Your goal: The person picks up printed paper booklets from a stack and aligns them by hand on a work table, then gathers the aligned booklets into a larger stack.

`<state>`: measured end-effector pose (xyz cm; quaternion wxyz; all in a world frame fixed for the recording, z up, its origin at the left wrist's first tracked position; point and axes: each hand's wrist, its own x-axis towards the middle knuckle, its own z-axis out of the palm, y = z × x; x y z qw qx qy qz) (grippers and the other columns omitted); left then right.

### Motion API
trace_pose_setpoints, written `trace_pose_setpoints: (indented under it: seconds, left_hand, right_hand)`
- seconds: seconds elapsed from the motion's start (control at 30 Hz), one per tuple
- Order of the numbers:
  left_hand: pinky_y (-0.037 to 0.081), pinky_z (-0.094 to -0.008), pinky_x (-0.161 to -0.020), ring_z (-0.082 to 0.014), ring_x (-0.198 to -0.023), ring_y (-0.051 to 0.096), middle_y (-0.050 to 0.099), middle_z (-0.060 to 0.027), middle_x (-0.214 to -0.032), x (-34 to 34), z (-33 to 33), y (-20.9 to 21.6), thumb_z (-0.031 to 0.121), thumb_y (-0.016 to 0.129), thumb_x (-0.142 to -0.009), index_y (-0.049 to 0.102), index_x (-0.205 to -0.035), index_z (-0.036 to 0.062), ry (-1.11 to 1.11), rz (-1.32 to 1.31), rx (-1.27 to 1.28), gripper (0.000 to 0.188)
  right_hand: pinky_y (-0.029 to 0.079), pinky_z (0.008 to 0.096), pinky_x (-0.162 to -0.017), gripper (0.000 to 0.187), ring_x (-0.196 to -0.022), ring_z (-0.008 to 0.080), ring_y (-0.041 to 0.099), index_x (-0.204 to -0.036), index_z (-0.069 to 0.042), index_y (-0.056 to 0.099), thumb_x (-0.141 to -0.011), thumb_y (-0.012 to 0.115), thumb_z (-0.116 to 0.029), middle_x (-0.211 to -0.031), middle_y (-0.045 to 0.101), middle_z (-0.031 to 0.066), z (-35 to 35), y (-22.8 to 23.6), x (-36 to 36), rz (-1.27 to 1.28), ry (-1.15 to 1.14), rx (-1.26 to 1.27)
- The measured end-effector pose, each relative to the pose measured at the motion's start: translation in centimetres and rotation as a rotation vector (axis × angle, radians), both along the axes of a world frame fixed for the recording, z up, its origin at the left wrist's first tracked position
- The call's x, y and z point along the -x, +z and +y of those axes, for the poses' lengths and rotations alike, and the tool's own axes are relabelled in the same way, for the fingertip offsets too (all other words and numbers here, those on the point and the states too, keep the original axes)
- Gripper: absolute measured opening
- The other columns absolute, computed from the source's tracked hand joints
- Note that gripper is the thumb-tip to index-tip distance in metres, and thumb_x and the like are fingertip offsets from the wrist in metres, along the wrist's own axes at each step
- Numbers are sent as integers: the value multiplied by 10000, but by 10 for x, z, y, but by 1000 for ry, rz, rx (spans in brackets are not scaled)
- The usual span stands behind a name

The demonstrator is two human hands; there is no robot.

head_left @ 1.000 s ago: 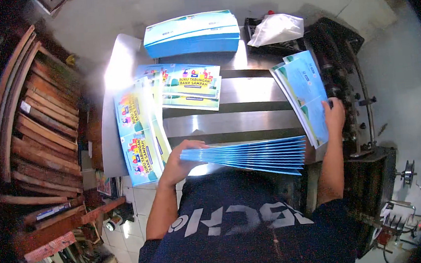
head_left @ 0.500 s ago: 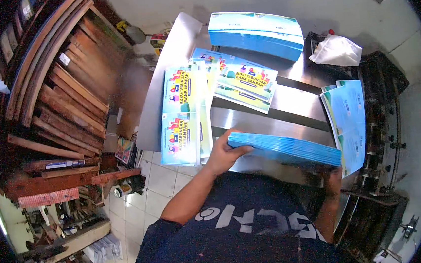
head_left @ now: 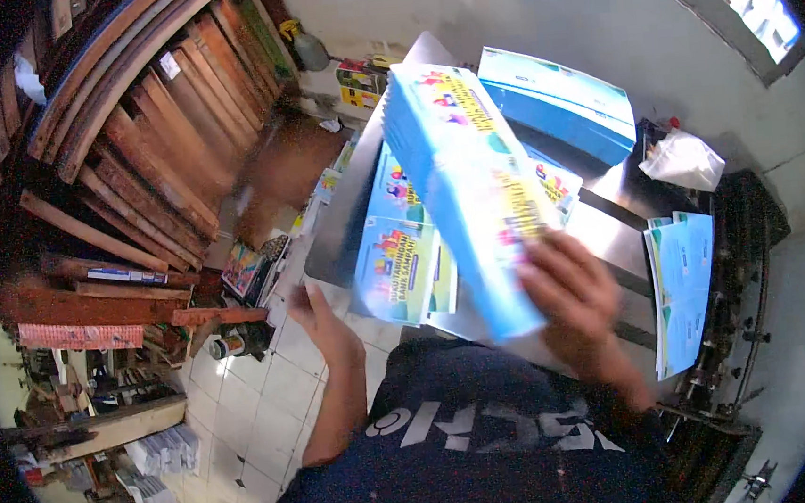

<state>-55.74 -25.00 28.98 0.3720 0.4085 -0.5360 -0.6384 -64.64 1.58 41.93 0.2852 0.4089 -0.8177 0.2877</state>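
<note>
My right hand grips the near end of a stack of blue-and-yellow printed booklets. The stack slants away to the upper left, its layered blue edges showing on the left side, and is partly blurred. My left hand is empty, with thumb and fingers apart, left of the table. Beneath the held stack lie more printed booklets, partly covered by it. Another illustrated booklet peeks out behind, to the right. All of these are over a metal table.
A thick pile of light-blue booklets stands at the table's back. On the right are several blue sheets or booklets, a white plastic bag and dark machinery. Wooden boards lean at left above the tiled floor.
The booklet stack has swung from level before my body to a slant over the left booklets, covers now visible. My left hand has let go and drawn left; my right hand has risen with the stack.
</note>
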Motion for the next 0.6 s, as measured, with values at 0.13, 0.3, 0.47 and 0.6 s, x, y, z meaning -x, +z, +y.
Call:
trace_pose_setpoints:
  seconds: [0.13, 0.3, 0.47, 0.6]
  left_hand:
    - [290, -420, -1103, -225, -1291, 401, 434, -95, -1413, -36, 13, -35, 470, 354, -1020, 359, -1409, 40, -512, 190, -814, 580]
    - [331, -395, -1084, -227, -1236, 442, 461, -84, -1344, -43, 9, -47, 268, 550, -973, 279, -1427, 53, -683, 162, -716, 571]
    - [421, -360, -976, -201, -1151, 498, 478, -74, -1291, -41, 3, -50, 182, 720, -869, 266, -1402, 52, -813, 34, -744, 713]
    - [428, -357, -977, -213, -1154, 502, 519, -93, -1261, -25, -11, -15, 243, 744, -850, 367, -1364, 26, -1002, -301, -638, 674]
  right_hand:
    - [454, 429, -942, 418, -1099, 306, 560, -1183, -137, 644, -767, 684, -127, -1161, 633, 117, -68, -81, -2, -200, 74, -270]
    - [434, 434, -972, 702, -1142, 322, 528, -1300, -99, 539, -708, 787, -386, -1258, 552, 142, -92, -87, 2, -429, 255, -556]
    - [378, 439, -1049, 1192, -1275, 402, 412, -1392, 4, 376, -468, 898, -539, -1402, 414, 220, -125, -90, 171, -292, -90, -491]
    - [395, 395, -1035, 1101, -1243, 340, 471, -1384, -4, 394, -515, 912, -438, -1349, 493, 192, -154, -86, 262, -845, -5, -834]
